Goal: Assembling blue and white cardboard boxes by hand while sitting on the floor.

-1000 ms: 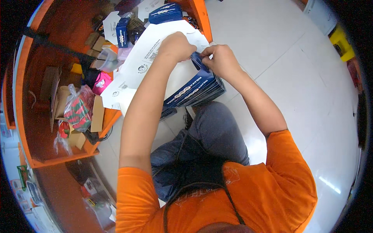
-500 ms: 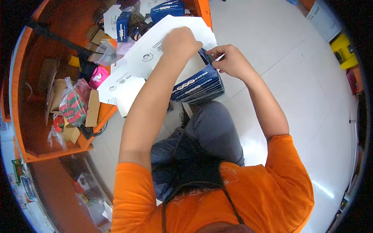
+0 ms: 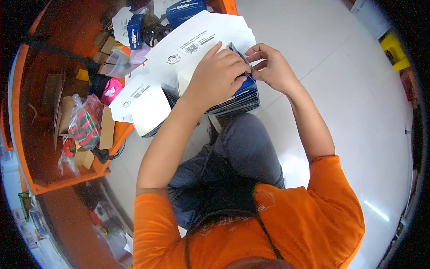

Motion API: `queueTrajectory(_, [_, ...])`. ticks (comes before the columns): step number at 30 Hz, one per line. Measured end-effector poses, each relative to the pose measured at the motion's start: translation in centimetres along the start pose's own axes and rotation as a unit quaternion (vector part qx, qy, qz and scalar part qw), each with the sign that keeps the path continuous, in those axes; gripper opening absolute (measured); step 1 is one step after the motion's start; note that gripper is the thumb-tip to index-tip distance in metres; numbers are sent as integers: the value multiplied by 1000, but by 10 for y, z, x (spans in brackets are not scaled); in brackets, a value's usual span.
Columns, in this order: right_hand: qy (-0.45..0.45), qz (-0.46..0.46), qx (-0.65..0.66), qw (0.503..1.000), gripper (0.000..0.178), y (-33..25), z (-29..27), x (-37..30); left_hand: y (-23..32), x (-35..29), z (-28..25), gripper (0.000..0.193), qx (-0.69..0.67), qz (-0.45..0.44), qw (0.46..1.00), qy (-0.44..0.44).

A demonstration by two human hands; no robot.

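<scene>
An unfolded cardboard box, white inside and navy blue outside, rests on a stack of flattened boxes [image 3: 239, 104] in front of me. Its large white lid panel [image 3: 197, 42], printed in black, leans away at the back. My left hand [image 3: 219, 76] lies over the near side, its thumb and fingers closed on the blue wall near the right corner. My right hand [image 3: 275, 69] pinches the same corner from the right, with bent fingers. The fold between the fingertips is partly hidden. More flat white-and-blue boxes [image 3: 145, 105] lie just to the left.
An orange cabinet [image 3: 112, 172] at left holds a plastic bag of red-and-green things [image 3: 85, 125], a pink item [image 3: 112, 92] and a clear tub [image 3: 117, 63]. Blue folded boxes [image 3: 186, 12] stand behind. Pale floor tiles [image 3: 322, 58] spread to the right; my bent knee [image 3: 248, 139] is close below the stack.
My left hand has moved from the white lid panel down and right to the box's near corner. My right hand stays at that corner, and the blue side wall has shifted slightly.
</scene>
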State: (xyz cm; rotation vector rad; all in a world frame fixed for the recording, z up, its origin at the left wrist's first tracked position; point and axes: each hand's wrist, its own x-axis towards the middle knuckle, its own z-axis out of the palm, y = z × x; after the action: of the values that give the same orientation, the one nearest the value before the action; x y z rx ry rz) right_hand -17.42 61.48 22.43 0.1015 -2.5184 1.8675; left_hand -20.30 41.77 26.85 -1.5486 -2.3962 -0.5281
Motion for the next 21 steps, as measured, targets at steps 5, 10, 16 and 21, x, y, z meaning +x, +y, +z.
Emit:
queueTrajectory(5, [-21,-27,59,998,48,18,-4,0,8,0,2,23,22,-32,999,24])
queueTrajectory(10, [-3,-32,120,992,48,18,-3,-5,14,2,15,28,72,-31,997,-14])
queueTrajectory(16, [27,-23,71,997,34,27,0,-11,14,-14,-3,34,-16,-19,996,86])
queueTrajectory(21, [83,49,96,991,24,17,-10,-12,4,-66,-34,27,28,-248,937,244])
